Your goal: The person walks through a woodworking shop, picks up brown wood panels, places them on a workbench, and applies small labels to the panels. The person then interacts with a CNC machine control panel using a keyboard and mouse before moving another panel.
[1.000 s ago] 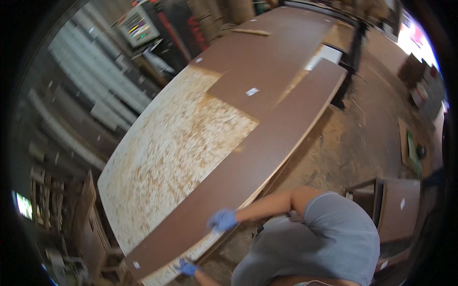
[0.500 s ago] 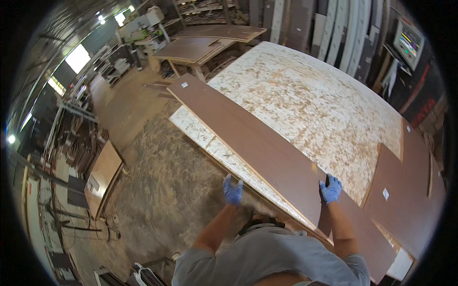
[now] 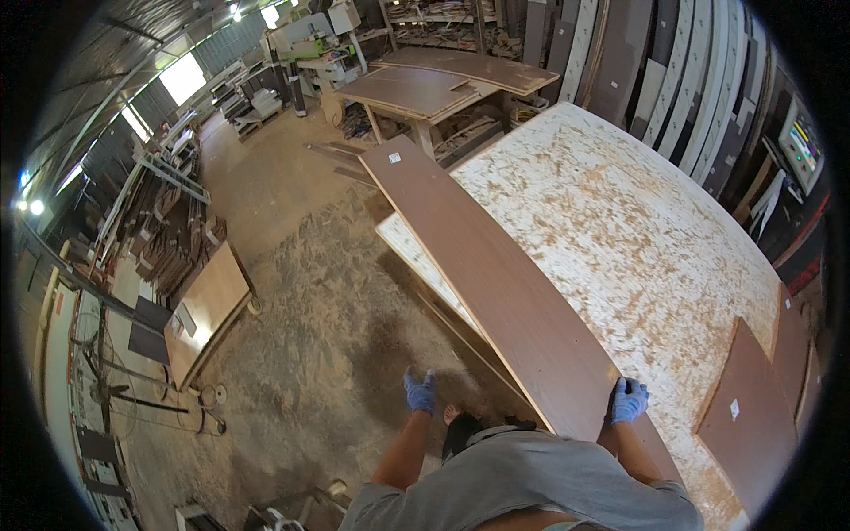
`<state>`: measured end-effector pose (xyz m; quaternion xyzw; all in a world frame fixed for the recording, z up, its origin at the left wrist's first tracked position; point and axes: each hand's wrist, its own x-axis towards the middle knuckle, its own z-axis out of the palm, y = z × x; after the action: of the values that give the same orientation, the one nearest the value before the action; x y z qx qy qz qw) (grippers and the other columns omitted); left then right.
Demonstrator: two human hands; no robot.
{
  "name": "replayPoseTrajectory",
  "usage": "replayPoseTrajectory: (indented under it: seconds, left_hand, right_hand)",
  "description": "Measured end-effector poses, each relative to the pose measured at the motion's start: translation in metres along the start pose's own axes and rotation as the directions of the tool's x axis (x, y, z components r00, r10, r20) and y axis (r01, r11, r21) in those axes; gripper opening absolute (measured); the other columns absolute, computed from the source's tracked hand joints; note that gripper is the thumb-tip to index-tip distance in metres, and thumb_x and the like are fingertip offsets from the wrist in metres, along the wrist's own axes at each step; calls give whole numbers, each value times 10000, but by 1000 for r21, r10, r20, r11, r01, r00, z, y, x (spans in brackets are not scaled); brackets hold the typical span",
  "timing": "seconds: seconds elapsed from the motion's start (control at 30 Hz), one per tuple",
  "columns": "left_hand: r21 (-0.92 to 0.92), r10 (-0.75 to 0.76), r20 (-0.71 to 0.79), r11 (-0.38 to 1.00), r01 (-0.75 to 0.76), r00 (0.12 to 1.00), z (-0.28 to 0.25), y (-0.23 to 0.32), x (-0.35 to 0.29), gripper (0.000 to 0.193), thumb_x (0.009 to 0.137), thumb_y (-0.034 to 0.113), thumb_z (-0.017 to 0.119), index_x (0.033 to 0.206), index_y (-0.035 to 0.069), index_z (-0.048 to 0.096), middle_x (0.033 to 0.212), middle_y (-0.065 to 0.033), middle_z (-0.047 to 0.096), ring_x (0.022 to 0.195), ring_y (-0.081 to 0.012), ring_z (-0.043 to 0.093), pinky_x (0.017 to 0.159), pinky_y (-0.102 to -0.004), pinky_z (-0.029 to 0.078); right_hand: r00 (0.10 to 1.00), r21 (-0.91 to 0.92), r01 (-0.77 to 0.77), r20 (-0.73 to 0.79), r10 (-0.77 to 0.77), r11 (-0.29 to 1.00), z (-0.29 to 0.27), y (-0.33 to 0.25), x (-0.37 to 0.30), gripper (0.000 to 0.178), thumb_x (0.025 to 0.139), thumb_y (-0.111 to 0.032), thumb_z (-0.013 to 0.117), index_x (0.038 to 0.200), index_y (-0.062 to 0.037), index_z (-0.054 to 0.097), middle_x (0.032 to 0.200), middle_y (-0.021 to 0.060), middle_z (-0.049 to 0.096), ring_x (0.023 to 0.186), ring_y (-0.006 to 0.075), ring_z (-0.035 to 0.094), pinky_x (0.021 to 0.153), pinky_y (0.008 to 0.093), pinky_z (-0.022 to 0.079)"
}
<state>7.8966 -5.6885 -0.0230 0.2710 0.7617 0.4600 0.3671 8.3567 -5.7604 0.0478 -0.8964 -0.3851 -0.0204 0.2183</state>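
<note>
The long brown board (image 3: 496,274) is lying on the white table (image 3: 620,221), pointing away and left from the right hand (image 3: 629,401), whose grip is touching its edge, how tight I can't tell, while the farther left hand (image 3: 420,394) is hanging wide.

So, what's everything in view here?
Table: one, brown-flecked white, centre right
Long board: one, brown, slanting over table
Labelled panels: at least two, brown, lower right
Bench: one, brown, top centre
Strips: many, grey, white, brown, upper right
Screen: one, multicoloured, far right
Tilted panel: one, tan, left
Stacked pieces: many, brown, left
Machine: one, grey-green, top
Floor: one, grey-brown, centre left
Left hand: one, blue-gloved, open over the floor
Right hand: one, blue-gloved, touching long board
</note>
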Motion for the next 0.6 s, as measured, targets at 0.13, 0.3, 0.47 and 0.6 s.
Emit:
replayPoseTrajectory:
  seconds: [0.13, 0.3, 0.47, 0.6]
  left_hand:
    - [40, -45, 120, 998, 41, 992, -25, 10, 67, 641, 842, 247, 688, 1383, 115, 370, 1399, -144, 391, 1252, -265, 399, 1014, -376, 340]
    - [2, 58, 151, 998, -59, 987, -42, 27, 151, 621, 853, 214, 672, 1378, 67, 373, 1387, -134, 406, 1250, -258, 406, 1024, -353, 337]
    - [-63, 66, 147, 996, -57, 987, -41, 70, 228, 633, 847, 236, 680, 1361, 8, 389, 1382, -152, 421, 1264, -266, 411, 1038, -332, 336]
    - [-122, 38, 208, 992, -13, 977, -23, 131, 276, 624, 849, 241, 681, 1349, 4, 393, 1376, -140, 436, 1263, -259, 417, 1032, -318, 333]
  right_hand:
    - [998, -37, 10, 57, -7, 999, 33, -58, -12, 244, 812, -357, 609, 876, -136, 692, 884, 137, 616, 887, 330, 559, 789, 446, 444]
    - [998, -18, 49, 46, -48, 999, 61, -136, -7, 246, 817, -348, 601, 878, -126, 688, 896, 143, 616, 879, 339, 554, 782, 456, 440]
    - [993, 36, 96, 67, -98, 995, 95, -212, 16, 255, 820, -367, 601, 881, -134, 684, 892, 154, 613, 870, 350, 553, 779, 462, 438]
    - [986, 34, 146, 80, -149, 989, 133, -271, 46, 282, 828, -367, 601, 910, -111, 686, 878, 168, 618, 878, 359, 563, 789, 456, 446]
